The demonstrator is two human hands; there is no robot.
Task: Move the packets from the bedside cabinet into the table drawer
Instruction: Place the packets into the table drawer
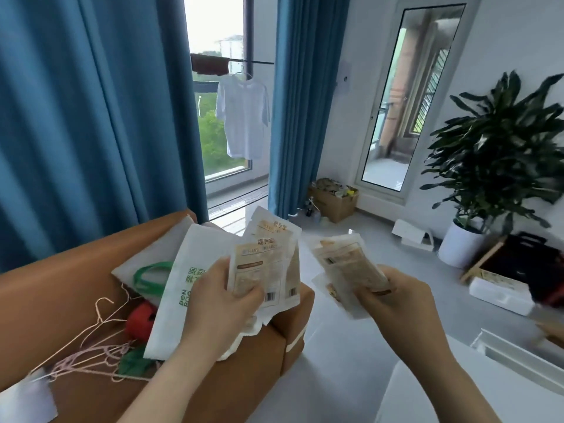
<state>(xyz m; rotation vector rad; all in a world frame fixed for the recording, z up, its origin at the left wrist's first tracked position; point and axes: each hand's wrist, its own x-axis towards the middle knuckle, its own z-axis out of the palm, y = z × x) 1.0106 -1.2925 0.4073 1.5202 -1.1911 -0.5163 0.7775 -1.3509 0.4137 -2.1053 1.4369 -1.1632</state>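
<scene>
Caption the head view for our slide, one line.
Left hand grips fanned packets, right hand grips a second bunch, with a cluttered orange sofa and blue curtains behind.

Two bare hands and forearms, seen from the head camera.
The left hand (213, 303) and right hand (399, 303) are uncovered, as are both wrists. The left forearm (164, 383) runs bare down to the bottom edge of the view, and the right forearm (451, 380) does the same. What is worn higher up is out of view. The fingers are slim and smooth. Slight blur softens their tips, so the nails cannot be made out.
</scene>
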